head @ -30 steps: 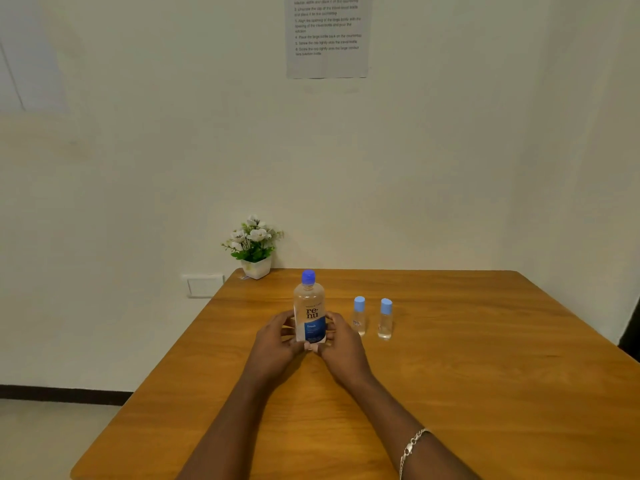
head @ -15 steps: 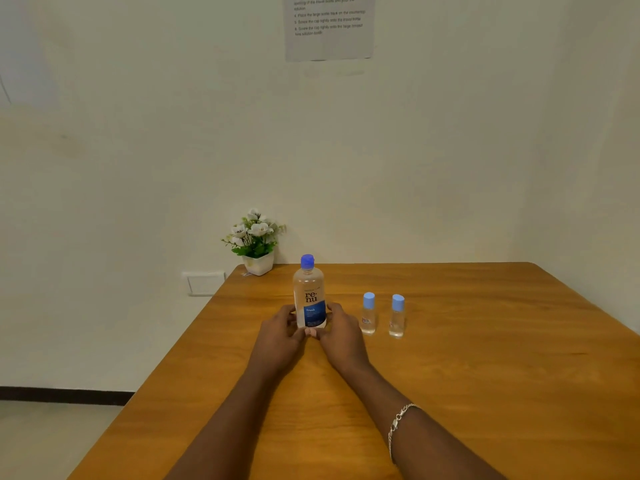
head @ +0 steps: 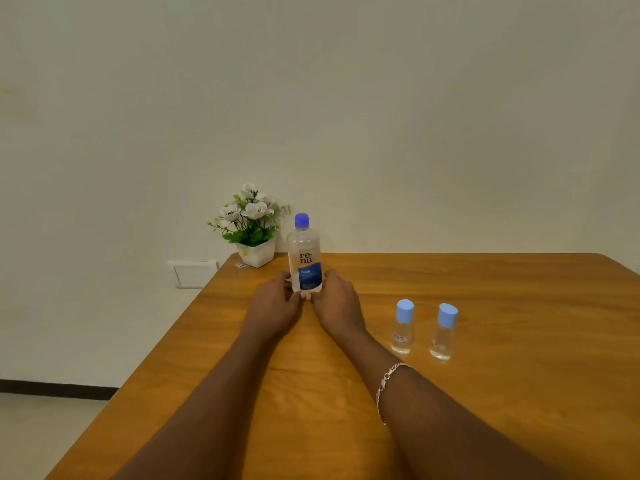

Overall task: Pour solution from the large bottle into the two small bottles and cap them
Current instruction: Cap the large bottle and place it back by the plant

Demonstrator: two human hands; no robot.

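The large clear bottle (head: 304, 258) with a dark blue cap and a blue "renu" label stands upright on the wooden table (head: 485, 375). My left hand (head: 273, 304) and my right hand (head: 337, 301) clasp its base from either side, thumbs meeting in front. Two small clear bottles stand upright to the right and nearer me, both with light blue caps on: the left small bottle (head: 402, 327) and the right small bottle (head: 444, 332). They are apart from my hands.
A white pot of white flowers (head: 252, 230) sits at the table's far left corner, just behind the large bottle. A wall socket plate (head: 194, 273) is on the wall to the left. The table's left edge runs diagonally toward me.
Both hands have pushed the large bottle farther away, toward the flower pot. The view has tilted down, so the wall notice has left the frame and the small bottles appear lower right.
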